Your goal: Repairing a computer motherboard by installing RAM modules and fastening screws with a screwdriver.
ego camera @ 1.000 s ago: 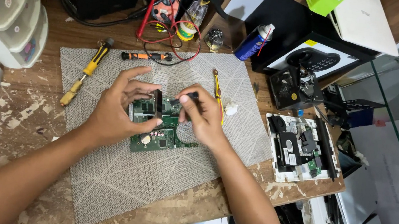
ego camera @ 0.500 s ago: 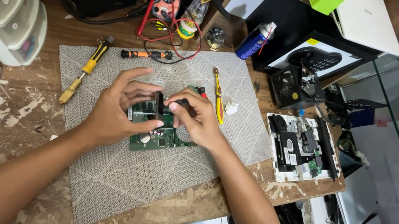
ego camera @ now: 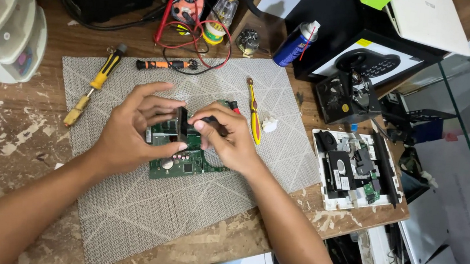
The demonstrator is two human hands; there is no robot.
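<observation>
two hands (ego camera: 130,132), three screwdrivers (ego camera: 93,84), one circuit board (ego camera: 185,159)

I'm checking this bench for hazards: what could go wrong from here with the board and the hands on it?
The left hand and right hand pinch a small dark part over the green circuit board; it might slip or stress the board. The yellow tool beside the right hand could get knocked. The opened device sits near the table edge.
</observation>
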